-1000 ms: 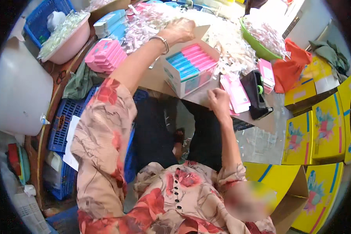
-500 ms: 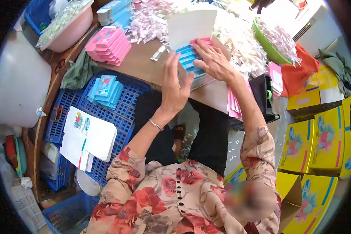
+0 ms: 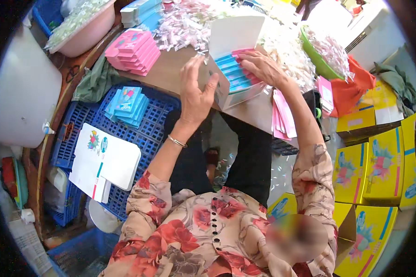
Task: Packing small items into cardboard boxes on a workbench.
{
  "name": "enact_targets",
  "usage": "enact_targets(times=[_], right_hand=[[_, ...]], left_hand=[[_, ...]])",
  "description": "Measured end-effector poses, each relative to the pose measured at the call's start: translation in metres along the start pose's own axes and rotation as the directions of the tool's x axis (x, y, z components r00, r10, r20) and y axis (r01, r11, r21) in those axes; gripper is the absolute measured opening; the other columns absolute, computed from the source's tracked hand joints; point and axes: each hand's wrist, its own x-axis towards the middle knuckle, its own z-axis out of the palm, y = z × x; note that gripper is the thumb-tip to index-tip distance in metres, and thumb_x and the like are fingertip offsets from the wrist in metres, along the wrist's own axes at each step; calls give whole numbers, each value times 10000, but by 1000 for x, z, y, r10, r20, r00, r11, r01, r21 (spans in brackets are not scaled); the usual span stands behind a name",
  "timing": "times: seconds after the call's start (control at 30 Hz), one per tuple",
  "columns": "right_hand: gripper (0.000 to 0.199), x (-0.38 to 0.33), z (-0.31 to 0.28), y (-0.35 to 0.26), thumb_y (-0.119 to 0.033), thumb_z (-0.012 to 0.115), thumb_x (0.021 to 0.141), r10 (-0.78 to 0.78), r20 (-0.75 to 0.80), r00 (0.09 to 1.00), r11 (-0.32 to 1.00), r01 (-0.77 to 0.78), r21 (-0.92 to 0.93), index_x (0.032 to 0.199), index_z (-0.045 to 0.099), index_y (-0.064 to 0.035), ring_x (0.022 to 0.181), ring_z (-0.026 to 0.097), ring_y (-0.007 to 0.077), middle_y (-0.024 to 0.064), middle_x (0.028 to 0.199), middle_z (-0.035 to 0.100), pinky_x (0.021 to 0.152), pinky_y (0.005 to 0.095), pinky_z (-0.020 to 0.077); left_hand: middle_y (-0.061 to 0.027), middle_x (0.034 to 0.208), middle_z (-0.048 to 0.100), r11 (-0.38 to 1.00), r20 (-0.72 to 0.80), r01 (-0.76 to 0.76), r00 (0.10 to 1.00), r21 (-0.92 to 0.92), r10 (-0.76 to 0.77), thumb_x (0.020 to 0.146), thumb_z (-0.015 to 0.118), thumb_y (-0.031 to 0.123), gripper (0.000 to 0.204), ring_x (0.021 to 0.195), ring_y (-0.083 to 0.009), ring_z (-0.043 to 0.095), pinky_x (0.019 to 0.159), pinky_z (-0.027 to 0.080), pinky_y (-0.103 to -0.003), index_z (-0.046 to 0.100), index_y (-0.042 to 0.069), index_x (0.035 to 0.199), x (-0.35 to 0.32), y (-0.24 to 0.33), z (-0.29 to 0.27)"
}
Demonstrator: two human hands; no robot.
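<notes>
On the table stands a white carton (image 3: 237, 37) with its lid up, holding a row of blue packets (image 3: 231, 73) and some pink ones (image 3: 245, 51) toward the right. My right hand (image 3: 266, 69) lies over the carton's right side, fingers stretched across the pink packets. My left hand (image 3: 195, 94) is open and holds nothing; it hovers left of the carton, apart from it, thumb and fingers spread. A stack of pink packets (image 3: 133, 51) sits farther left on the table. Blue packets (image 3: 128, 105) lie on an upturned blue crate (image 3: 148, 134), near my left forearm.
Flat white cartons (image 3: 104, 159) rest on the crate. Loose small wrapped pieces (image 3: 189, 27) heap at the table's back. A green basin (image 3: 316, 55) and a pink basin (image 3: 85, 30) flank them. Pink packets (image 3: 282, 115) lie by my right forearm. Yellow boxes (image 3: 351, 168) stand at right.
My left hand has drawn back left, away from the carton. My right hand has shifted right, from over the blue packets to the pink ones at the carton's right side.
</notes>
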Motion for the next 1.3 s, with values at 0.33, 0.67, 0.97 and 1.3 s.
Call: enact_targets(times=[0.33, 0.67, 0.97, 1.3], right_hand=[[392, -22, 3, 5, -308, 570, 972, 127, -496, 859, 986, -52, 161, 1219, 659, -18, 1079, 630, 268, 172, 1121, 694, 1003, 369, 437], [584, -4, 28, 15, -457, 390, 1021, 365, -230, 902, 807, -183, 562, 1431, 465, -48, 1331, 463, 292, 164, 1463, 467, 1177, 348, 210], [528, -17, 32, -35, -414, 445, 1007, -69, -435, 898, 987, -2, -162, 1306, 546, 8, 1175, 557, 366, 236, 1294, 556, 997, 453, 420], [435, -17, 26, -32, -319, 519, 986, -153, -340, 928, 972, 79, -222, 1305, 582, -30, 1231, 511, 330, 199, 1364, 546, 1083, 430, 346]], left_hand=[[-284, 1529, 194, 829, -8, 398, 900, -394, -436, 948, 586, 414, 884, 1439, -379, 197, 1171, 184, -445, 97, -85, 1488, -14, -2, 50], [-194, 1111, 629, 844, 81, 486, 873, -228, -481, 893, 594, 237, 438, 1043, -306, 597, 916, 451, -396, 546, -55, 1216, 61, -82, 65], [-21, 975, 661, 488, 585, 785, 614, -382, -530, 966, 511, 565, 567, 780, -119, 610, 638, 473, -253, 627, 50, 1175, 68, -54, 36], [-102, 1395, 504, 565, 384, 614, 788, -552, -481, 995, 358, 613, 730, 1303, -205, 450, 1076, 337, -353, 455, 21, 1410, 30, -84, 40]])
